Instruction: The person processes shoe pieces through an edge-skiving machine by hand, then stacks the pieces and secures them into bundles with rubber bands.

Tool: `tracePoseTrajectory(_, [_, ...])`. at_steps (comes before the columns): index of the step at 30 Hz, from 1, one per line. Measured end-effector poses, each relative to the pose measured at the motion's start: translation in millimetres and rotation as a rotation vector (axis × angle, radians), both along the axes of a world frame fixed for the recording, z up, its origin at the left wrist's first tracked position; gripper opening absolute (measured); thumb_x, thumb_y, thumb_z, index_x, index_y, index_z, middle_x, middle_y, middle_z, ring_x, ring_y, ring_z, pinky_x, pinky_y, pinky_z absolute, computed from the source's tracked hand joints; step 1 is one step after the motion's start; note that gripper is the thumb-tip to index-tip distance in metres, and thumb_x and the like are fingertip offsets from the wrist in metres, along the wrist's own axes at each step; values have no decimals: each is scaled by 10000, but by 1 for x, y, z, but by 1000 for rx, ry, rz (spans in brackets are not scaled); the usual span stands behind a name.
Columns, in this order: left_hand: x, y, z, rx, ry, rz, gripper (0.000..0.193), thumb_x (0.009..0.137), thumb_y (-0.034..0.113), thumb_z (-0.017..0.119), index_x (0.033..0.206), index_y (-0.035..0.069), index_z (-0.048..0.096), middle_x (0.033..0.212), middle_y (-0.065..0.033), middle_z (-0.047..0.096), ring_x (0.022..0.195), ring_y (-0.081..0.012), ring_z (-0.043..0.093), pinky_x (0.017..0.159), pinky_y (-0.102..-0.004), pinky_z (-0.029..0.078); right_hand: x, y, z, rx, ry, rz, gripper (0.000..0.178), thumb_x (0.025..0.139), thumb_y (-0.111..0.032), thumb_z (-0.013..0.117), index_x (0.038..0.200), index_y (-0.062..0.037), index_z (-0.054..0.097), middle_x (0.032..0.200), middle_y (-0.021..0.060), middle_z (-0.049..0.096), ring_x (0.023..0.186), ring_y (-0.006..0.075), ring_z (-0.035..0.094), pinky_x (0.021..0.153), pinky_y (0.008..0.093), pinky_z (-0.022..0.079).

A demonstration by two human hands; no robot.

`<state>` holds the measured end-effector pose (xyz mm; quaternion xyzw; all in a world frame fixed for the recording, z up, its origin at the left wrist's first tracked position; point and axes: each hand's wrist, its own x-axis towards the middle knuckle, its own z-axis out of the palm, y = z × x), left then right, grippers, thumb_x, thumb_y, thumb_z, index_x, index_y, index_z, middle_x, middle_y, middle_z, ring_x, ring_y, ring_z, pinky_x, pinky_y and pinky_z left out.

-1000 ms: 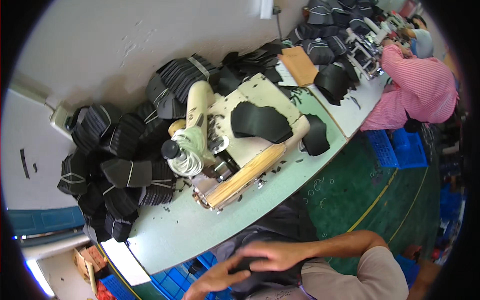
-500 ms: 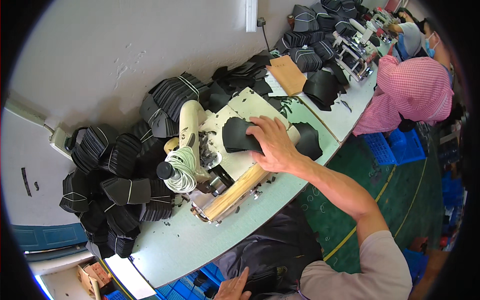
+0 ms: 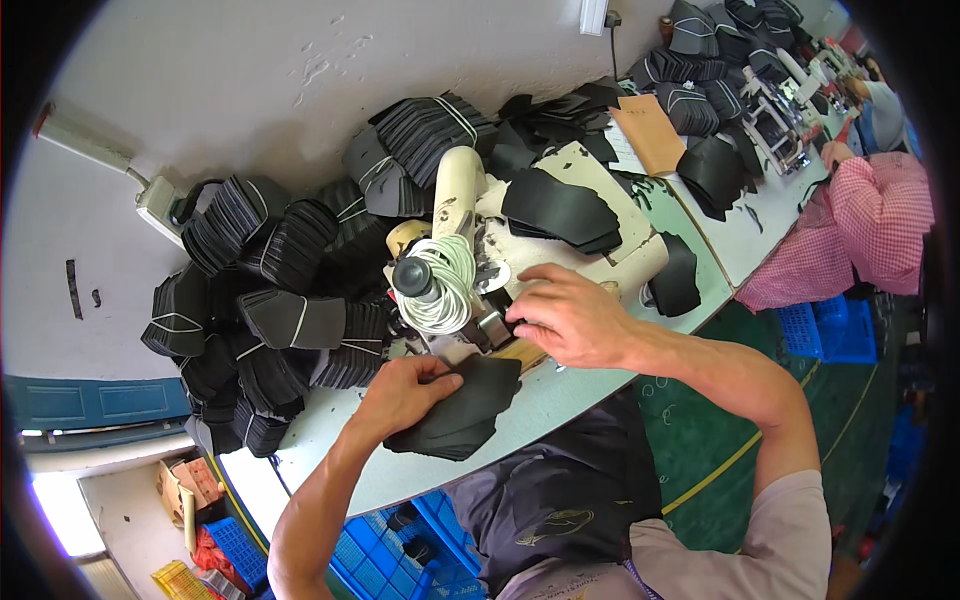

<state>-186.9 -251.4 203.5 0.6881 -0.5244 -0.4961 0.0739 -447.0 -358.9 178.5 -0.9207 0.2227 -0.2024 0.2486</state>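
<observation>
Blue crate (image 3: 375,565): below the table (image 3: 350,487). Left hand (image 3: 402,398), mine: grasping a stack of black pieces (image 3: 465,408), thumb uppermost, over the table's near side. Right hand (image 3: 575,318), mine: fingers curled at the front of the cream machine (image 3: 455,195); whether they grip anything, I cannot tell. White cord (image 3: 452,290): coiled around a black knob (image 3: 414,278). Loose black sheets (image 3: 560,208): on the machine. Tied black bundles (image 3: 290,320): heaped by the wall. Co-worker (image 3: 880,225): pink checks, far right.
</observation>
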Motion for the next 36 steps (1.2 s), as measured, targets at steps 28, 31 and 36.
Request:
tracePoseTrajectory(28, [-10,-42,5,-89,2,-197,372,902,327,699,1124,29,717,963,-117,735,889,-170,666,832,-305,494,-1,-12,20,167,264,171,209,790,-72,717,993,-56,672,1153,123,598,1181,325,501,1003,445,415])
tracePoseTrajectory(31, [18,-18,-7,113,198,-103,386,916,303,688,1192,34,696,1061,-89,729,929,-144,658,868,-277,490,9,-7,8,25,231,68,225,768,-73,724,980,-47,653,1108,122,612,1156,315,525,977,434,440])
tracePoseTrajectory(36, [2,-20,8,164,-137,-31,347,867,231,694,1168,58,699,959,-148,734,883,-249,701,842,-361,516,-1,-16,25,221,414,89,209,728,-64,668,936,-51,674,1016,142,639,1122,314,562,916,418,479])
